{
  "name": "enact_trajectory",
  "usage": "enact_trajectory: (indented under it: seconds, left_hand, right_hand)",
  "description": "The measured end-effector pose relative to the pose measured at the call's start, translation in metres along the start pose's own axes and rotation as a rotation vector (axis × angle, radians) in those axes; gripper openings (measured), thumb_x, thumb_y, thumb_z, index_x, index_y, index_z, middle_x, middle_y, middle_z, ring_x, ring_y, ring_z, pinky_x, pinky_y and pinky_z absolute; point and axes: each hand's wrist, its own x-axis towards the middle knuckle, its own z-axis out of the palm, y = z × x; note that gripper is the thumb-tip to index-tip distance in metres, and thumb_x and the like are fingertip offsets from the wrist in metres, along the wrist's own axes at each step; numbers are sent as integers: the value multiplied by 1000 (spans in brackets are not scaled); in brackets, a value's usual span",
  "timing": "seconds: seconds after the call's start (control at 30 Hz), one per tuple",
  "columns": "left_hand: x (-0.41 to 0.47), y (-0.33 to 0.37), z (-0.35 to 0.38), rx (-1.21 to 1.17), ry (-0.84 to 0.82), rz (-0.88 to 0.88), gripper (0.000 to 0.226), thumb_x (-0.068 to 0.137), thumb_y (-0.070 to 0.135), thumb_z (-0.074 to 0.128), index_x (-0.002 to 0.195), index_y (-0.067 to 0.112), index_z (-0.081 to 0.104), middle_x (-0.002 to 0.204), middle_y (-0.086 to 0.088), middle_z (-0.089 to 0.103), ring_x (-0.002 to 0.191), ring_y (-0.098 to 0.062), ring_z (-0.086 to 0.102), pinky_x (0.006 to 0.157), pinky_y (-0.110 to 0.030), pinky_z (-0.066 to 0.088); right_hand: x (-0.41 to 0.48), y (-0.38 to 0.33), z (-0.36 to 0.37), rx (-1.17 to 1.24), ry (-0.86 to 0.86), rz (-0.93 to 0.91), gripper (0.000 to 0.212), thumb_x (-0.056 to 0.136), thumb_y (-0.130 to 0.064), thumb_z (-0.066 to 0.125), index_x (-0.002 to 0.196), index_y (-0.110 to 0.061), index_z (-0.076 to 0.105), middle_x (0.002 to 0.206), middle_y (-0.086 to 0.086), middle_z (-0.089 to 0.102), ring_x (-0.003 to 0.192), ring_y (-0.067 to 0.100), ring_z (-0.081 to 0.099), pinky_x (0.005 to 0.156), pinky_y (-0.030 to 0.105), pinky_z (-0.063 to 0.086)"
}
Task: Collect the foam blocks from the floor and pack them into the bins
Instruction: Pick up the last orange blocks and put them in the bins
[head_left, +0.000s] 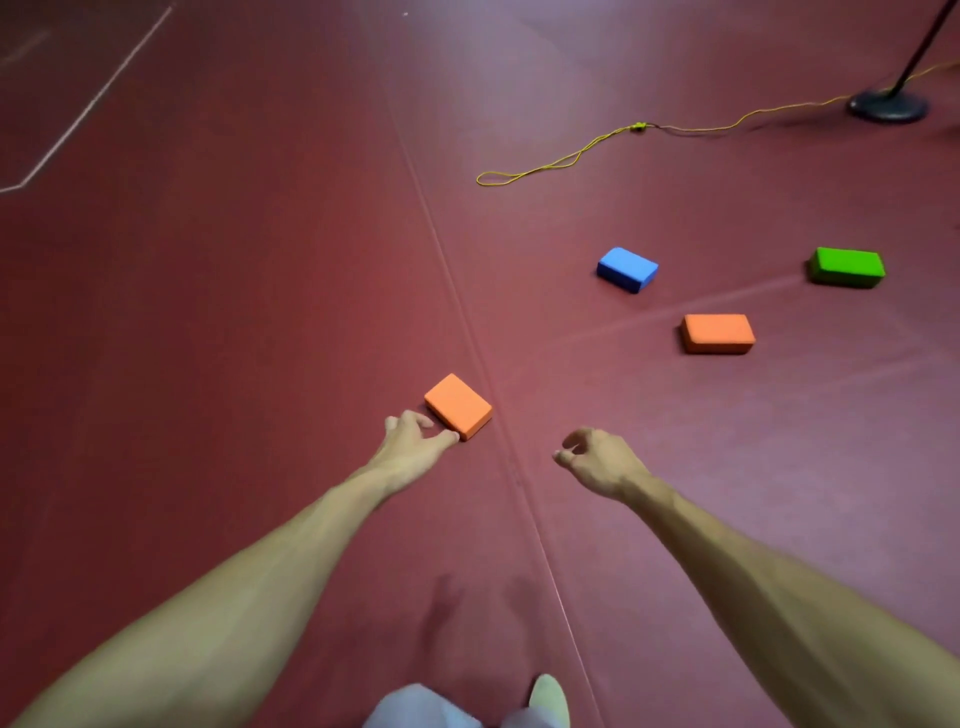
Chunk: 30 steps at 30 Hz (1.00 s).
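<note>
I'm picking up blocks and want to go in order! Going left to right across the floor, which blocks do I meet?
near orange block → blue block → far orange block → green block

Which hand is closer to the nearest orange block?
Left. The left hand sits at a corner of the near orange block, thumb seemingly touching; the right hand hovers apart, across the floor seam.

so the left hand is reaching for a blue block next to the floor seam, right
No, the left hand is reaching for an orange block, not a blue one, next to the floor seam. The head view shows it; the blue block lies farther off to the right.
</note>
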Motion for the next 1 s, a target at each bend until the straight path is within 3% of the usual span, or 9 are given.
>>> enact_trajectory:
  seconds: [0.1, 0.3, 0.43, 0.6, 0.7, 0.73, 0.83, 0.93, 1.0]
  left_hand:
    - [59, 11, -18, -34, -31, -33, 52, 87, 49, 57, 129, 21, 43, 128, -3, 40, 114, -16, 45, 95, -32, 35]
    - [190, -5, -39, -113, -82, -88, 71, 88, 48, 58, 147, 18, 32, 145, -11, 40, 135, -24, 38, 113, -39, 29]
    - [293, -15, -64, -148, -115, -164, 69, 87, 49, 57, 145, 19, 35, 147, -8, 40, 135, -23, 39, 111, -37, 32]
    - [428, -20, -79, -161, -183, -254, 46, 89, 41, 58, 129, 19, 52, 132, -5, 50, 123, -23, 48, 102, -33, 38]
    - [494, -25, -70, -177, -209, -284, 7, 92, 33, 57, 91, 27, 55, 96, 4, 55, 104, -19, 50, 88, -29, 36]
    - [513, -27, -64, -194, -229, -293, 9, 93, 32, 56, 86, 28, 51, 92, 6, 52, 101, -17, 49, 86, -28, 35]
    - [571, -48, -28, -221, -261, -332, 22, 91, 37, 57, 109, 25, 50, 117, 1, 46, 108, -17, 48, 92, -29, 36]
    - [625, -81, 22, -220, -175, -421, 50, 88, 37, 61, 132, 19, 45, 134, -1, 27, 120, -20, 47, 99, -28, 33]
    - [655, -110, 63, -245, -125, -482, 57, 89, 34, 62, 138, 17, 40, 140, -3, 22, 123, -21, 46, 102, -27, 31]
  right_hand:
    - [51, -20, -16, -12, -4, -8, 40, 92, -38, 56, 122, -13, 61, 121, 6, 66, 113, 23, 58, 88, 24, 42]
    - [182, -68, -20, -79, -46, -49, 42, 93, -38, 56, 126, -12, 58, 123, 6, 64, 114, 23, 57, 91, 26, 42]
    - [293, -116, -16, -129, -96, -38, 42, 93, -35, 57, 127, -11, 58, 124, 8, 64, 117, 24, 56, 93, 26, 41]
    - [427, -163, -5, -140, -176, 53, 43, 92, -37, 56, 127, -13, 57, 122, 8, 64, 115, 25, 56, 92, 28, 42]
    - [498, -170, 6, -125, -191, 76, 40, 93, -35, 55, 125, -13, 58, 119, 8, 65, 112, 25, 58, 90, 28, 43]
    - [518, -168, 12, -125, -198, 82, 39, 93, -34, 55, 124, -12, 59, 118, 9, 65, 112, 25, 58, 90, 28, 43]
    - [582, -144, 44, -107, -222, 133, 38, 93, -34, 56, 124, -12, 59, 118, 9, 65, 114, 26, 57, 90, 27, 41]
    - [645, -102, 94, -39, -234, 216, 38, 94, -35, 55, 124, -12, 59, 122, 9, 65, 116, 26, 56, 91, 27, 41]
    - [679, -66, 137, 3, -227, 270, 38, 94, -35, 53, 125, -14, 58, 123, 9, 65, 115, 27, 57, 89, 27, 41]
